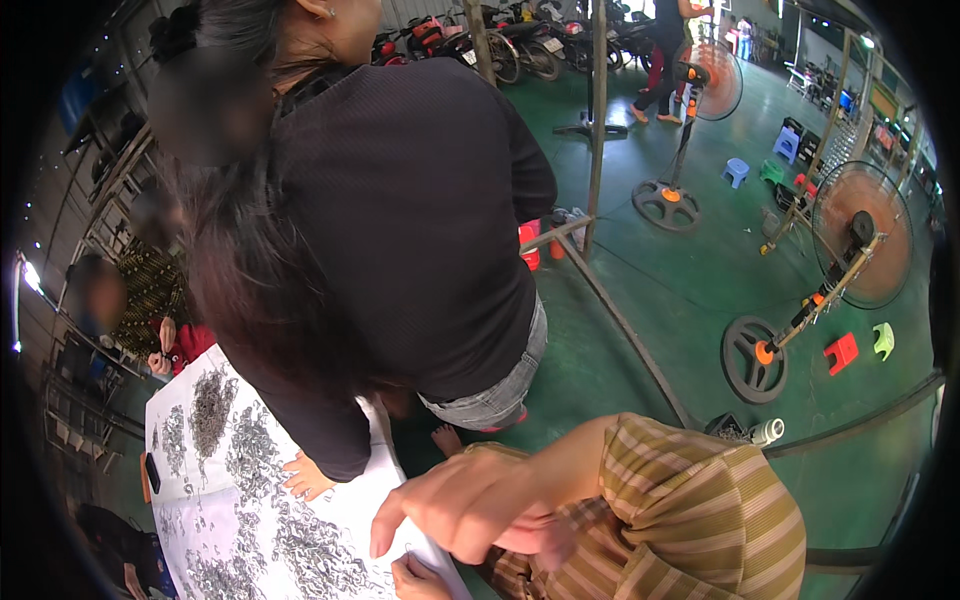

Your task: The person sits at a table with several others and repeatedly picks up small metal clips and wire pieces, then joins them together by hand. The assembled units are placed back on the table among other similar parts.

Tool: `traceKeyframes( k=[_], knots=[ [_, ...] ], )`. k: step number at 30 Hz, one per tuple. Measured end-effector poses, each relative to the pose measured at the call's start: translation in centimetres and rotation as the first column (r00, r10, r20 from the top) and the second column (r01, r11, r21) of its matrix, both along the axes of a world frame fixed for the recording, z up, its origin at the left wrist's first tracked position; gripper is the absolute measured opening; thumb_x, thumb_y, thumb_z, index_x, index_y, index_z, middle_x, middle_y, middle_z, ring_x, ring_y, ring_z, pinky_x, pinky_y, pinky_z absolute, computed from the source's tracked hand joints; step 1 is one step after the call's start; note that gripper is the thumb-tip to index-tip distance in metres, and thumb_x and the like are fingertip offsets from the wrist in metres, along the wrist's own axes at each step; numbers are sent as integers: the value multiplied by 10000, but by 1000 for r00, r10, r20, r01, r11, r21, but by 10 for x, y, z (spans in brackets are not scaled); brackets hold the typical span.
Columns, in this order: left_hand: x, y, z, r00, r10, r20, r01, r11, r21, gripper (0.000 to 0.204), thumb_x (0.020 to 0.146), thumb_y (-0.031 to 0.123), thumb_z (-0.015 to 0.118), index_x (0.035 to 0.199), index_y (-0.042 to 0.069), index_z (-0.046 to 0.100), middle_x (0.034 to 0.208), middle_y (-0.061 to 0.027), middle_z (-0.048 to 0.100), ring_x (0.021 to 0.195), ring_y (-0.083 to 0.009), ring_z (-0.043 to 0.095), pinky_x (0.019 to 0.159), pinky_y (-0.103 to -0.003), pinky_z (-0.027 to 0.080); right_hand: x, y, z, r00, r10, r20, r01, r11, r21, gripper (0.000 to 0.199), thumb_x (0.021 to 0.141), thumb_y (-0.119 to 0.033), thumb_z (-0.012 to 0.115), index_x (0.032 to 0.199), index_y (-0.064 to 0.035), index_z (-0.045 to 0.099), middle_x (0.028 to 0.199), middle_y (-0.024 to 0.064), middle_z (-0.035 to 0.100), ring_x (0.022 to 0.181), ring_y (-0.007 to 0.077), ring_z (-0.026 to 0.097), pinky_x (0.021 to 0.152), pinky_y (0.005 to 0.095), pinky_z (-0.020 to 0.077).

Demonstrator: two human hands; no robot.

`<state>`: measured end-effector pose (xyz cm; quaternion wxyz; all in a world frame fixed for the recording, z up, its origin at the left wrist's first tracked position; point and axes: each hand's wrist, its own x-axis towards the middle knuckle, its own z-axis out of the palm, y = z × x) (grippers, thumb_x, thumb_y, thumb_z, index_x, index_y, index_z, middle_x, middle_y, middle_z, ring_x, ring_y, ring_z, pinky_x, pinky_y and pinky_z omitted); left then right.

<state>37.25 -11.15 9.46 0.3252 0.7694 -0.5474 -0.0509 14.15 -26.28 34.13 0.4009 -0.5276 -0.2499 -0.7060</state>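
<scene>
My right hand (465, 505), in a striped brown sleeve, hangs over the near right edge of a white-covered table (185, 490). Its index finger points down and left, the other fingers bend loosely, and I see nothing in it. My left hand (418, 580) shows only in part at the lower edge, its fingers resting on the white cover. Small dark curved pieces (315, 550) lie scattered beside both hands. A co-worker's hand (308, 476) is spread flat on the table among more of these pieces.
A co-worker in a black top (400, 170) leans over the table, blocking much of the view. Another person (150, 290) works at the far left. Metal bars (630, 340) cross beside the table. Standing fans (860, 235), low plastic stools (841, 353) and parked motorbikes (535, 45) stand on the green floor.
</scene>
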Motion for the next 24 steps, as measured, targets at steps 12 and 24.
traceKeyframes(
  k=[12, 24],
  knots=[
    [-5, 3, 12, 999, 44, 14, -44, 998, 43, 204, 939, 144, 557, 991, -38, 631, 917, -250, 664, 830, -396, 637, 773, -455, 503, -62, 29, 43, 971, -7, 239, 71, 963, -261, 210, 807, -122, 529, 608, -63, 565, 639, 41, 512, 545, 154, 504, 719, 360, 603],
    [-21, -4, 37, 992, 94, 85, -89, 994, -63, 50, 856, 29, 620, 826, -8, 604, 761, -207, 637, 693, -400, 617, 641, -440, 500, -50, 53, 57, 933, 43, 358, 78, 946, -316, 344, 641, 217, 540, 496, -82, 452, 513, 38, 466, 471, 135, 512, 754, 320, 629]
  ],
)
